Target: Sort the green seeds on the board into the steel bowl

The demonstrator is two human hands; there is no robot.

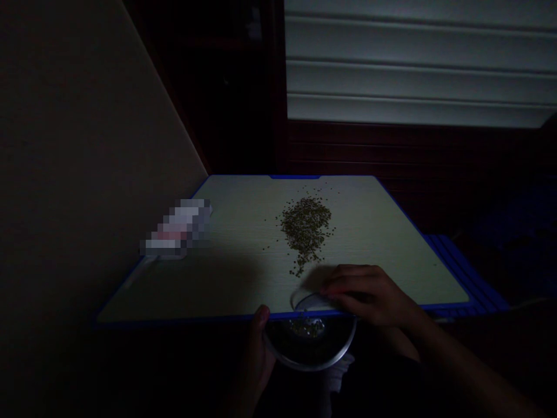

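Note:
A heap of small dark greenish-brown beans or seeds (306,223) lies on a pale board (235,273) with a blue rim, and a thin trail of them runs toward the near edge. My left hand (260,348) grips the side of a round metal bowl (311,366), thumb up at the board's edge. The bowl sits just below that edge, with some seeds inside. At the near edge, the fingers of my right hand (369,293) are closed on a thin, pale, curved piece (314,301) resting on the board; its exact kind is too dim to tell.
A white packet (178,229), blurred out, lies at the board's left edge beside a wall (87,145). Blue striped fabric or furniture (461,273) is on the right. Behind stand dark wood (339,142) and pale slatted panels (413,64).

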